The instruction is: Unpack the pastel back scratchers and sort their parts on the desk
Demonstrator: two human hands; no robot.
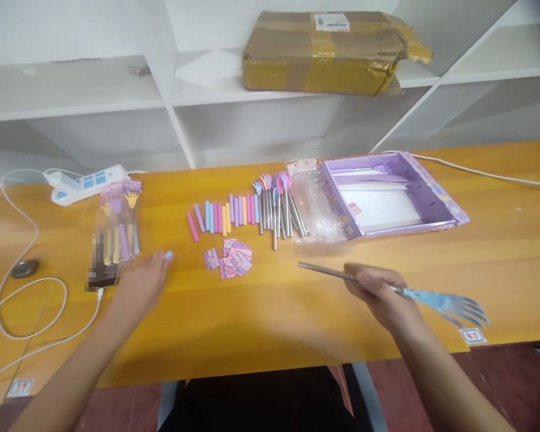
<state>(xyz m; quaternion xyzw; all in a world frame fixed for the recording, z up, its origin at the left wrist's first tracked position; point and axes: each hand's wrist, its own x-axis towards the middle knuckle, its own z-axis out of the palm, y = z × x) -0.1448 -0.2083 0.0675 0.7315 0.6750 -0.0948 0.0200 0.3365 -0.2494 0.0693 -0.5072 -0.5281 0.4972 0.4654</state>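
My right hand (pixel 378 288) is closed around the metal rod of a back scratcher (pixel 445 303) with a blue hand-shaped head. The rod's bare end points left over the table. My left hand (pixel 146 273) is closed with a light blue handle sleeve (pixel 168 255) at its fingertips; most of that piece is hidden. A row of pink, purple, blue and yellow handle sleeves (pixel 225 217) lies in the middle. Right of it is a bunch of back scratchers (pixel 279 207) with bare metal rods. Small printed cards (pixel 238 259) lie in a loose pile nearer me.
Clear plastic bags (pixel 317 210) lie against a purple tray box (pixel 346 210). Packed back scratchers (pixel 123 222), a phone (pixel 102 267), a power strip (pixel 92 185), a black mouse (pixel 24 268) and white cables are at left. A taped carton (pixel 319 54) sits on the shelf behind.
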